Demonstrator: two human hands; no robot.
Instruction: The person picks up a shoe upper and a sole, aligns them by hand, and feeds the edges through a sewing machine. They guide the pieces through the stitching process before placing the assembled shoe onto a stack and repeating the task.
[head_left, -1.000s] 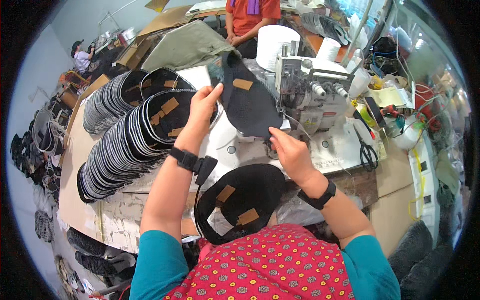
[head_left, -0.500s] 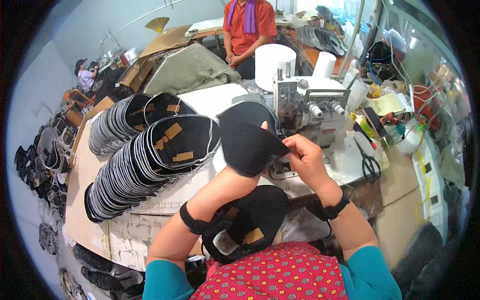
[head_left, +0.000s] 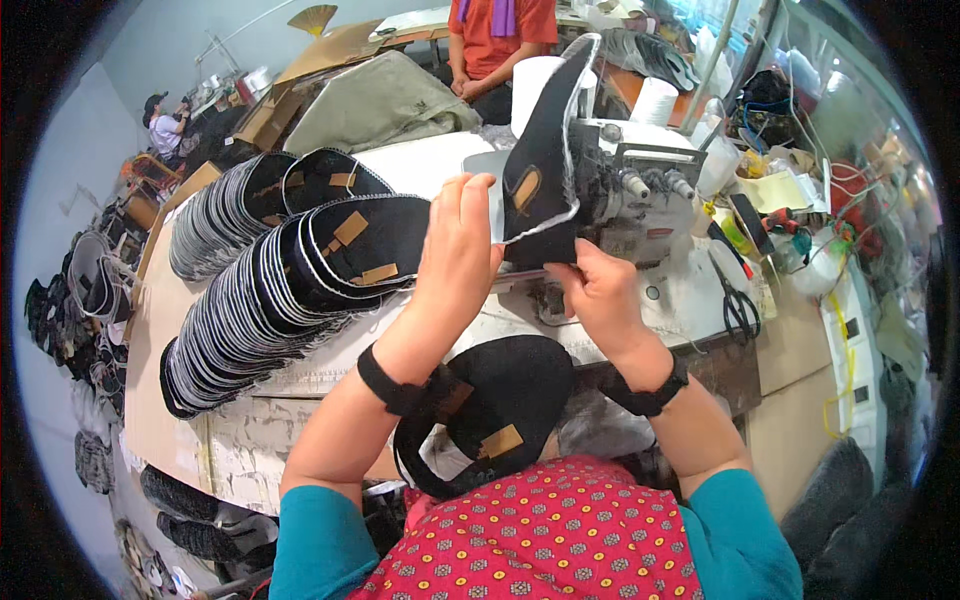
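A black fabric shoe upper (head_left: 543, 170) with white edge stitching and a small tan patch stands raised in front of the sewing machine (head_left: 640, 215). My right hand (head_left: 605, 298) is closed on its lower edge, pinching it between thumb and fingers. My left hand (head_left: 455, 255) is open beside the piece's left side, its fingers stretched upward; whether the thumb touches the fabric I cannot tell. Another black upper (head_left: 525, 390) with tan patches lies at the table's near edge, by my lap. To the left, a long row of nested uppers (head_left: 260, 305) leans along the table.
A second row of nested uppers (head_left: 225, 220) lies behind the first. Black scissors (head_left: 738, 305) rest right of the machine. White thread cones (head_left: 654, 101) stand behind it. A person in a red shirt (head_left: 490, 45) sits across the table, and another person (head_left: 163, 130) is far left.
The upper has swung from lying flat to upright, showing its patched side and stitched edge. My left hand has come off its face to the left; my right hand keeps its pinch.
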